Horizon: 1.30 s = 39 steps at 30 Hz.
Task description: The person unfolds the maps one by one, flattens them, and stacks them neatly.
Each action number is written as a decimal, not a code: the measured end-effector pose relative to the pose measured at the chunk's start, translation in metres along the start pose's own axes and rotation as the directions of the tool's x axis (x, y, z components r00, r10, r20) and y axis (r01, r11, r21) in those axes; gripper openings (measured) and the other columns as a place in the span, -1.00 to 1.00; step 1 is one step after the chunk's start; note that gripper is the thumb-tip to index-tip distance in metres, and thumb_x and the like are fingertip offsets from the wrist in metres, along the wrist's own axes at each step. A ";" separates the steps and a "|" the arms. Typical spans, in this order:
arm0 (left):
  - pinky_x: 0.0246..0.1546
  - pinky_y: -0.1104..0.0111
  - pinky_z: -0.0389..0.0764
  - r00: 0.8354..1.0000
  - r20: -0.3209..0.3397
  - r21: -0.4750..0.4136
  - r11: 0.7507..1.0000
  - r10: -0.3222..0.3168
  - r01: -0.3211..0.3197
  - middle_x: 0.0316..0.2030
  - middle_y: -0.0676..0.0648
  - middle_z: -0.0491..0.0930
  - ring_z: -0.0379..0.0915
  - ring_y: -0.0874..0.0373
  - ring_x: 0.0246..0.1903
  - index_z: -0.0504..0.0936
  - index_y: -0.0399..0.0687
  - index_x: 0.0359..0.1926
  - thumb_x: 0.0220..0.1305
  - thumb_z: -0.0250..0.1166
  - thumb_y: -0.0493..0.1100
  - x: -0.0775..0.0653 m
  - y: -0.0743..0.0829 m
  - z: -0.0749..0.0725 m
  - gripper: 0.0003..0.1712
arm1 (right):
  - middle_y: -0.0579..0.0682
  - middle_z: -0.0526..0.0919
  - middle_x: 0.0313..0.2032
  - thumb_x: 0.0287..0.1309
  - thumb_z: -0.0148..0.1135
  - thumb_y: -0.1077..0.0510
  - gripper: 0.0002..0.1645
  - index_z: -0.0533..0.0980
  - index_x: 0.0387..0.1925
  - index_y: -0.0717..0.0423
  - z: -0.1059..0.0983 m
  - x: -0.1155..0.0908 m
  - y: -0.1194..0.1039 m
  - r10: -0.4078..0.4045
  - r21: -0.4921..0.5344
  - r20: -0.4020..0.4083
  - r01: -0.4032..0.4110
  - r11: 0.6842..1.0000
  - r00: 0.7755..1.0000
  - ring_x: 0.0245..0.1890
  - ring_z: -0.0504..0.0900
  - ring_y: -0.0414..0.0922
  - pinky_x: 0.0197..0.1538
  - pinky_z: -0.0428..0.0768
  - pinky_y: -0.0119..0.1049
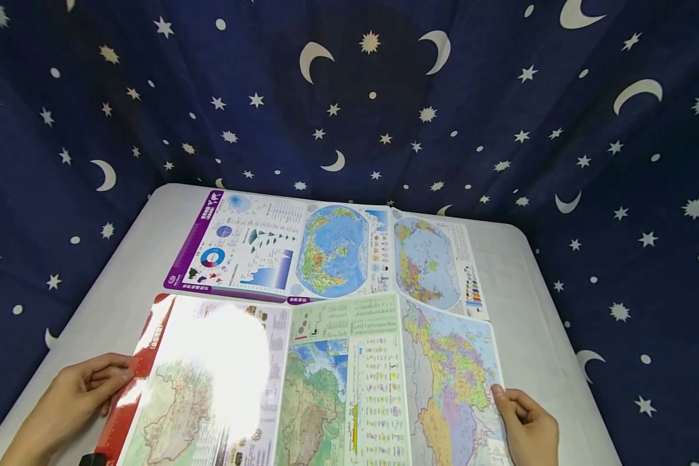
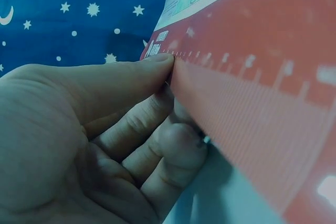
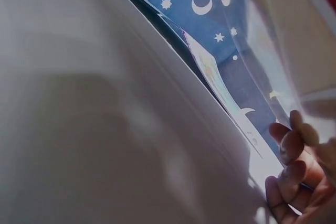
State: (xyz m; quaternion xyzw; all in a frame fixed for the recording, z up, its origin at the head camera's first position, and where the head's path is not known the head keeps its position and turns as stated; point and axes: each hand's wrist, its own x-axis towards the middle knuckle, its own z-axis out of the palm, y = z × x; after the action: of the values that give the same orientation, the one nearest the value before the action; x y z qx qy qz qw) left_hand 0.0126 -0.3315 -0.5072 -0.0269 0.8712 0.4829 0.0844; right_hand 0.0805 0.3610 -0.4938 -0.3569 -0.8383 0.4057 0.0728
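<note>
A laminated folding map (image 1: pixel 317 388) with a red left border is spread across the near part of the table, its panels bent along the creases. My left hand (image 1: pixel 72 401) pinches the red border between thumb and fingers. In the left wrist view, the thumb of the left hand (image 2: pixel 121 124) lies on a ruler scale printed along that border (image 2: pixel 252 103). At the opposite end, my right hand (image 1: pixel 527 424) pinches the right edge, thumb on top. The right wrist view has the right hand (image 3: pixel 299 177) at the sheet's edge, fingers curled. Strong glare hides part of the left panel.
Just behind lies a second folding map (image 1: pixel 338 252) with a purple left border, spread flat; the red-bordered map's upper edge comes right up to it. Both are on a white-covered table (image 1: pixel 524 285). A dark blue curtain (image 1: pixel 373 129) with moons and stars surrounds the table's back and sides.
</note>
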 end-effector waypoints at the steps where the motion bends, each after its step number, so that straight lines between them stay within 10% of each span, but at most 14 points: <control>1: -0.63 0.27 0.48 1.000 -0.001 0.003 1.000 -0.006 0.006 -0.42 0.00 0.72 0.46 0.08 -0.65 0.58 -0.41 0.13 0.52 0.30 -0.21 0.000 0.000 0.000 -0.65 | -0.10 0.67 -0.67 0.38 0.32 -0.30 -0.37 0.71 -0.16 0.24 -0.001 0.000 0.000 0.000 0.001 -0.001 0.000 1.000 1.000 -0.74 0.53 -0.09 -0.60 0.48 -0.32; 39: -0.59 0.31 0.53 0.994 -0.037 0.017 0.995 -0.099 0.100 -0.39 0.03 0.74 0.53 0.14 -0.59 0.54 -0.49 0.21 0.52 0.31 -0.16 0.000 -0.013 -0.012 -0.54 | -0.08 0.59 -0.65 0.31 0.39 -0.31 -0.34 0.69 -0.16 0.28 -0.012 0.018 0.014 -0.028 -0.098 -0.061 0.021 0.995 0.998 -0.74 0.48 -0.14 -0.67 0.41 -0.33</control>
State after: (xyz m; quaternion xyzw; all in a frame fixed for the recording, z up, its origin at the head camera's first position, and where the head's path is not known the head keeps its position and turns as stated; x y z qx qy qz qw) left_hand 0.0130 -0.3483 -0.5116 -0.0784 0.8746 0.4694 0.0928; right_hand 0.0799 0.3858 -0.4991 -0.3622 -0.8587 0.3521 0.0864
